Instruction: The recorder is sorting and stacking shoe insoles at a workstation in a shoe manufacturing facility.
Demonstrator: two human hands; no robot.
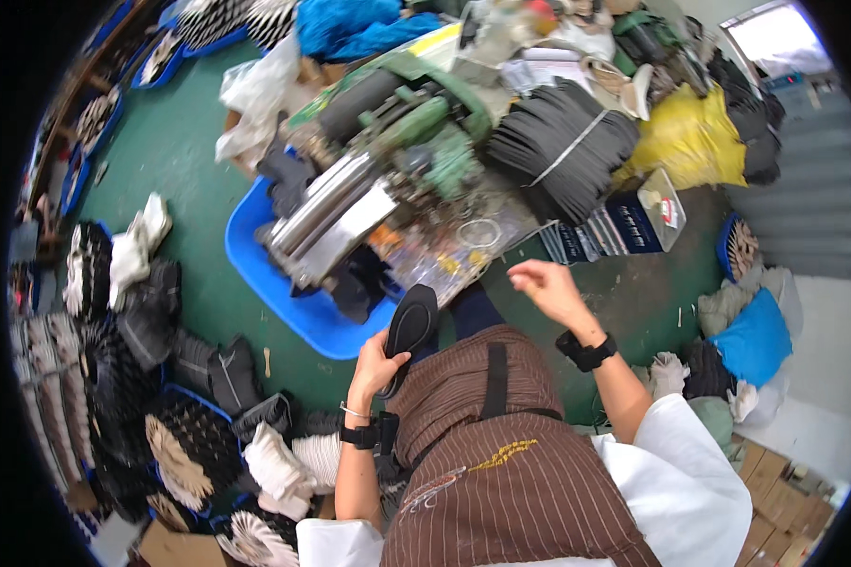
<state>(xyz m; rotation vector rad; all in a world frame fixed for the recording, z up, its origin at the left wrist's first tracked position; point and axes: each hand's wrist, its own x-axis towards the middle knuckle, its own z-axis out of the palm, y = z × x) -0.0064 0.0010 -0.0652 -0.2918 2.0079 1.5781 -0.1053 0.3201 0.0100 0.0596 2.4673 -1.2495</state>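
In my left hand is a black shoe insole, gripped at its lower end between thumb and fingers and tilted upright. It stands just above my lap, near the rim of a blue tub. My right hand is raised to the right, apart from the insole. Its fingers are loosely bent and spread a little, with nothing visible in them. Ahead stands a green machine with shiny metal rollers, over the tub of dark pieces. Small scraps lie on the machine's table.
A strapped dark grey stack and a yellow sack lie at the far right. Bundles of soles and white bundles crowd the left floor. A blue bag and cardboard boxes stand right.
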